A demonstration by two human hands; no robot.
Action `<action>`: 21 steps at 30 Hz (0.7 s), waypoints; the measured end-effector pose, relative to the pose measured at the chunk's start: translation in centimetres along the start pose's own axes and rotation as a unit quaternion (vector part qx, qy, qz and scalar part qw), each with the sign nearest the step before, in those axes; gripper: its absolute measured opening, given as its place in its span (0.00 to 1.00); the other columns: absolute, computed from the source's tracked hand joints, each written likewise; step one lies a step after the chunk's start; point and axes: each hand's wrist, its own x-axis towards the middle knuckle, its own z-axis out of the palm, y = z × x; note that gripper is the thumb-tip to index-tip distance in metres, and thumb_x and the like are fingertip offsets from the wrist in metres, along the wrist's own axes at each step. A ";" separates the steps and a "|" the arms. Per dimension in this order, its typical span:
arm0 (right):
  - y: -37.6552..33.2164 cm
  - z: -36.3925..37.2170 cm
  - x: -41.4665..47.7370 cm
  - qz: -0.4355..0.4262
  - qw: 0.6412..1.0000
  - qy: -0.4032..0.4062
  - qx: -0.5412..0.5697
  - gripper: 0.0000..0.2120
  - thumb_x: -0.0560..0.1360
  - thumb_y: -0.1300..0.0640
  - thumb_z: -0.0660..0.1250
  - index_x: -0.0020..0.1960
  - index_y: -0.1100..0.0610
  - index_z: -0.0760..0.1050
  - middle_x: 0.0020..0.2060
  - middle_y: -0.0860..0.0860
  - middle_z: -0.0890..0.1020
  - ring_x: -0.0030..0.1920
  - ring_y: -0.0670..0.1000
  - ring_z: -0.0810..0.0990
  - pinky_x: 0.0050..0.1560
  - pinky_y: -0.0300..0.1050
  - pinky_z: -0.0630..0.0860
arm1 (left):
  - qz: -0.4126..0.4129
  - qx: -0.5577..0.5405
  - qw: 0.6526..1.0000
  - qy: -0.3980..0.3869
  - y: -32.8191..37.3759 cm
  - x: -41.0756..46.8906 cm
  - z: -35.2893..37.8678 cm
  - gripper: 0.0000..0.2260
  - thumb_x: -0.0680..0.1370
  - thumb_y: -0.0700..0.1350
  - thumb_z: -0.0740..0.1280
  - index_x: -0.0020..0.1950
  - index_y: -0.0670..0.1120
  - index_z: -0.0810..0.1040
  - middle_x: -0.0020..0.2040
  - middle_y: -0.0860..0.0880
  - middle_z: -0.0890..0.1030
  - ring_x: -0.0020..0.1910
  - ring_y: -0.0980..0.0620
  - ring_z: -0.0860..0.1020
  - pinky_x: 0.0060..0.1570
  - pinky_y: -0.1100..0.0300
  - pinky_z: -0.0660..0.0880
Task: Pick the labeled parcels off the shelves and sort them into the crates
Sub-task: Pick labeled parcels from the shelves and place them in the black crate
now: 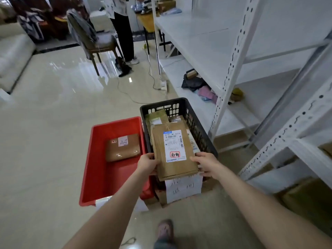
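I hold a flat brown cardboard parcel (175, 151) with a white shipping label over the near end of the black slatted crate (201, 130). My left hand (147, 163) grips its left edge, and my right hand (206, 163) grips its right edge. The black crate holds several other brown parcels beneath it. To its left stands a red crate (97, 159) with one brown labeled parcel (123, 147) lying inside. More brown parcels (305, 196) sit on the low shelf at the right.
White metal shelving (231, 69) runs along the right, with clothes and small items (197, 83) on a low shelf. A paper sign (183, 189) hangs on the black crate's front. A person (124, 29), a chair (95, 42) and floor cables (152, 81) are behind.
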 end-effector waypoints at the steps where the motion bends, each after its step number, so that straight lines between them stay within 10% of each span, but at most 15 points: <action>1: -0.8 -0.2 1.4 0.021 1.000 -0.004 0.004 0.22 0.77 0.55 0.68 0.70 0.53 0.69 0.55 0.52 0.75 0.55 0.56 0.78 0.52 0.50 0.76 | -0.007 -0.003 1.000 0.003 0.8 1.8 0.0 0.18 0.77 0.36 0.65 0.67 0.41 0.72 0.49 0.45 0.78 0.48 0.46 0.79 0.43 0.52 0.80; 10: -6.0 0.9 14.3 0.069 0.973 0.043 0.217 0.24 0.76 0.63 0.68 0.71 0.57 0.68 0.57 0.58 0.80 0.52 0.58 0.81 0.49 0.52 0.80 | -0.034 -0.004 0.999 -0.039 6.8 17.6 2.1 0.12 0.76 0.35 0.64 0.59 0.41 0.77 0.43 0.47 0.81 0.41 0.47 0.81 0.32 0.57 0.79; 14: -7.7 1.5 19.7 0.035 0.930 0.160 0.329 0.26 0.74 0.67 0.69 0.70 0.58 0.68 0.62 0.59 0.77 0.56 0.60 0.80 0.47 0.50 0.81 | -0.029 0.036 0.995 -0.088 8.9 22.4 4.0 0.22 0.76 0.35 0.65 0.71 0.43 0.69 0.58 0.43 0.79 0.52 0.43 0.81 0.50 0.48 0.80; 21: -10.1 1.6 27.6 -0.001 0.937 0.318 0.143 0.20 0.76 0.62 0.67 0.67 0.51 0.72 0.61 0.54 0.78 0.59 0.57 0.78 0.61 0.55 0.76 | 0.119 0.331 0.934 -0.056 8.7 27.9 5.1 0.23 0.80 0.44 0.60 0.75 0.47 0.63 0.70 0.43 0.67 0.61 0.45 0.74 0.56 0.53 0.74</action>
